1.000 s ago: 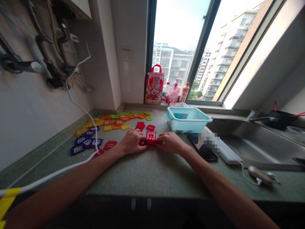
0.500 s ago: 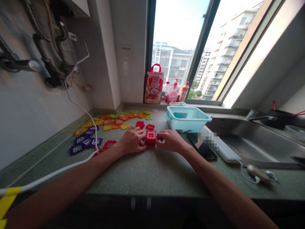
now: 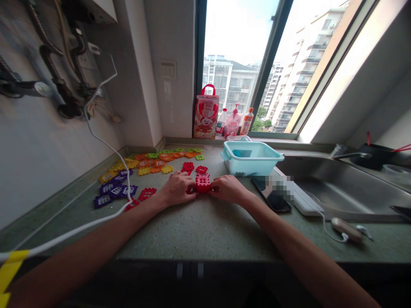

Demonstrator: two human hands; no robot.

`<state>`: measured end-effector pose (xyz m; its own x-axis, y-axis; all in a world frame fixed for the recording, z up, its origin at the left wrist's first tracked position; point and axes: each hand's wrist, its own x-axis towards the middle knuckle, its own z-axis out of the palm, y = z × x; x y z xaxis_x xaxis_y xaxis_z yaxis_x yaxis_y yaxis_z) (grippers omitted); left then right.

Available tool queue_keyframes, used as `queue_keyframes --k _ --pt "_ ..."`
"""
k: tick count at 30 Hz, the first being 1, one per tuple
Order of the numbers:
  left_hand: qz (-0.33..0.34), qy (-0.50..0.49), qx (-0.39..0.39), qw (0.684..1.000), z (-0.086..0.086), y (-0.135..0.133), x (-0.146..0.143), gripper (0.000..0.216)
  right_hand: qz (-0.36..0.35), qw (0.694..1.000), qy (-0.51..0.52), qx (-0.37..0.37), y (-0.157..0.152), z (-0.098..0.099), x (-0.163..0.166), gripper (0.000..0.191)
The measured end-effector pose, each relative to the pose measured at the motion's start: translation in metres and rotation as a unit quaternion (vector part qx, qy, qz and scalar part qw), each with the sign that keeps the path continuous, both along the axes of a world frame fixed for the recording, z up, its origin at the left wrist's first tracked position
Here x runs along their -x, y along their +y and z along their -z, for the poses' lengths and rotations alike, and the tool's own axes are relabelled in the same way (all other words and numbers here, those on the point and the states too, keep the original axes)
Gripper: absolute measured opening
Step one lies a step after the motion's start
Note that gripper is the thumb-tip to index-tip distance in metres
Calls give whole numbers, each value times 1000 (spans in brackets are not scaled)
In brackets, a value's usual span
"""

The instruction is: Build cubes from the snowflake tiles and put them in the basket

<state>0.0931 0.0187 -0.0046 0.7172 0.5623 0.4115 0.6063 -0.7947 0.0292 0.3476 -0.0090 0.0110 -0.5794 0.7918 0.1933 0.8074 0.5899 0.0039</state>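
A small red block of joined puzzle tiles (image 3: pixel 203 184) stands on the green counter (image 3: pixel 199 226). My left hand (image 3: pixel 178 189) presses against its left side with curled fingers. My right hand (image 3: pixel 228 189) grips its right side the same way. Loose red tiles (image 3: pixel 188 167) lie just behind the block, and another red tile (image 3: pixel 147 193) lies left of my left hand. Purple tiles (image 3: pixel 112 191), yellow tiles (image 3: pixel 123 167) and orange and green tiles (image 3: pixel 160 158) are spread toward the back left corner.
A light blue plastic tub (image 3: pixel 251 158) stands right behind my hands. A dark phone (image 3: pixel 271 196) and a white flat device (image 3: pixel 305 202) lie to the right, beside the steel sink (image 3: pixel 346 188). A white cable (image 3: pixel 105 214) crosses the counter on the left. Bottles (image 3: pixel 236 122) and a red bag (image 3: pixel 206 113) stand on the sill.
My left hand's fingers, lifted and spread half a second ago, have closed back onto the red block. My right hand stayed on the block, which has barely moved.
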Motion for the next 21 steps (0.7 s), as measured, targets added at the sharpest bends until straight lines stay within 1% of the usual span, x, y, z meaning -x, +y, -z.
queue_keyframes --k 3,6,9,11,13,15,17,19,21 --pt "1 0 3 1000 -3 -1 1 23 0 1000 13 8 0 -1 -2 17" --pt "-5 -4 -5 1000 -12 2 10 26 12 999 32 23 5 -1 -10 17" --pt "-45 -11 -21 999 -21 13 30 20 46 998 43 25 12 4 -21 20" --pt "-77 7 -27 997 -26 25 47 19 66 996 59 11 18 12 -25 31" --pt "-109 35 -23 993 -32 36 63 19 66 995 80 0 24 21 -25 48" --pt "-141 49 3 989 -39 43 78 23 58 994 90 -2 29 30 -22 58" --pt "-173 44 57 982 -49 41 92 27 60 995 83 0 32 36 -17 62" --pt "-199 38 124 971 -56 28 105 31 67 995 68 4 32 39 -13 59" --pt "-218 36 162 962 -57 9 117 34 68 996 58 10 32 39 -11 53"
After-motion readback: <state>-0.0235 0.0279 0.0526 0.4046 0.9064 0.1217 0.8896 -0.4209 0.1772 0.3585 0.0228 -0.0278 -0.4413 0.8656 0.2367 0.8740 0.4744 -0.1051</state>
